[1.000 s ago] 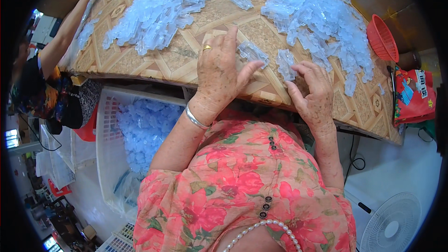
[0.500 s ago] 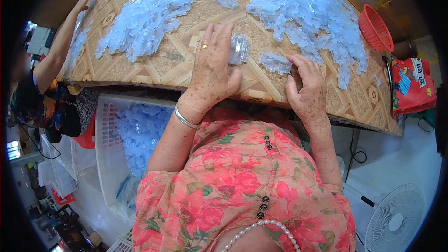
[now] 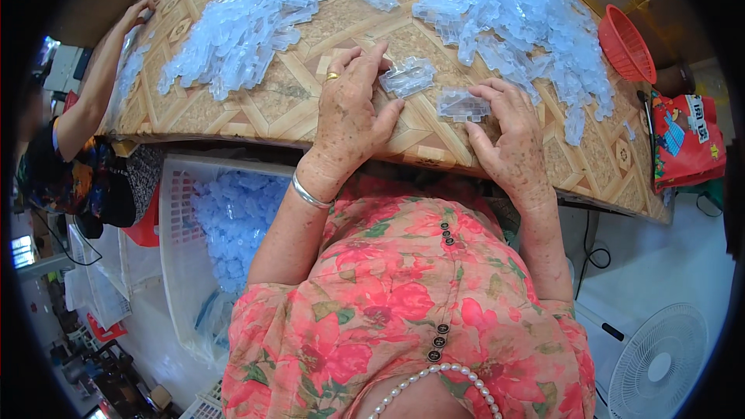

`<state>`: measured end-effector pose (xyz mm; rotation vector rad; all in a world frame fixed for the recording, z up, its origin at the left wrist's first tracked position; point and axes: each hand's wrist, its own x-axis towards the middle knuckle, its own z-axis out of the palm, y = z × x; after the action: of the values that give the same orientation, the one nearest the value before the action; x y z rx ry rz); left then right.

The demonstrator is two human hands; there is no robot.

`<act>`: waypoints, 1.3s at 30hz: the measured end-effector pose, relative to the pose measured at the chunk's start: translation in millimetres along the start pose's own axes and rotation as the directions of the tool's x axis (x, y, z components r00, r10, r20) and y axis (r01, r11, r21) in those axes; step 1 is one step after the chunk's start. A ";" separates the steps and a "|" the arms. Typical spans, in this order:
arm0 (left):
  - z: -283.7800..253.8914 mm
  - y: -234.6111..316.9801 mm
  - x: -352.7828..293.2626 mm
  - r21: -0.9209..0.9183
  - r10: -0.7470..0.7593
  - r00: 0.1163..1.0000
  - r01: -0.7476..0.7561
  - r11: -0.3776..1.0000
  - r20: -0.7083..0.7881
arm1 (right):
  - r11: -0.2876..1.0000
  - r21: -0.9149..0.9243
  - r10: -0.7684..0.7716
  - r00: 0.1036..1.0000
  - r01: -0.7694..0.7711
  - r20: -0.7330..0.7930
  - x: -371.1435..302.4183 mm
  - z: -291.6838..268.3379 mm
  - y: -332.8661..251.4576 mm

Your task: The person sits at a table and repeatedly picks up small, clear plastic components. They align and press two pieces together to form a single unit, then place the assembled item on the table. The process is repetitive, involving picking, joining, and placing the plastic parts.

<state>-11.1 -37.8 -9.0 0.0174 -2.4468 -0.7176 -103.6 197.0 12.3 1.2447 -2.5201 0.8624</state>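
Observation:
My left hand (image 3: 351, 112) is over the patterned table, thumb apart from its slightly bent fingers, holding nothing. Just beyond its thumb and fingertips lies a clear ridged plastic piece (image 3: 410, 77), tilted on the tabletop. A second clear plastic piece (image 3: 462, 105), with a toothed lower edge, lies flat by my right hand (image 3: 512, 136). That hand's index fingertip reaches the piece's upper right edge while the thumb stays apart below; whether they press on it is unclear. Larger heaps of similar pieces, a left heap (image 3: 244, 35) and a right heap (image 3: 520, 19), spread farther back.
A red plastic basket (image 3: 625, 45) stands at the table's right edge, near a red packet (image 3: 687, 140). Below the table at left is a white crate (image 3: 177, 256) holding bluish pieces. A white fan (image 3: 660, 365) stands lower right. Another person's arm (image 3: 101, 77) rests at far left.
The piece beside my left hand has turned from upright to tilted and shifted slightly right. The piece by my right hand has straightened. My left fingers have bent; my right hand has moved slightly.

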 end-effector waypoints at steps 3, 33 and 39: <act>3.6 0.2 0.5 0.026 0.016 1.000 -0.015 1.000 -0.020 | 0.998 0.062 0.027 1.000 -0.027 -0.002 -1.0 -0.2 -1.6; 2.5 32.9 -1.0 -0.805 -0.375 0.820 0.539 0.250 0.432 | 0.915 0.391 0.199 0.952 -0.096 -0.231 -15.7 -4.5 16.0; -0.8 31.9 0.9 -0.823 -0.403 0.827 0.510 0.248 0.391 | 0.984 0.026 -0.163 0.952 0.176 -0.258 -10.2 -9.9 24.9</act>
<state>-6.8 -11.0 7.9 0.2943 -1.7366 -2.3305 -117.3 221.2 5.8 1.2540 -2.1704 0.9788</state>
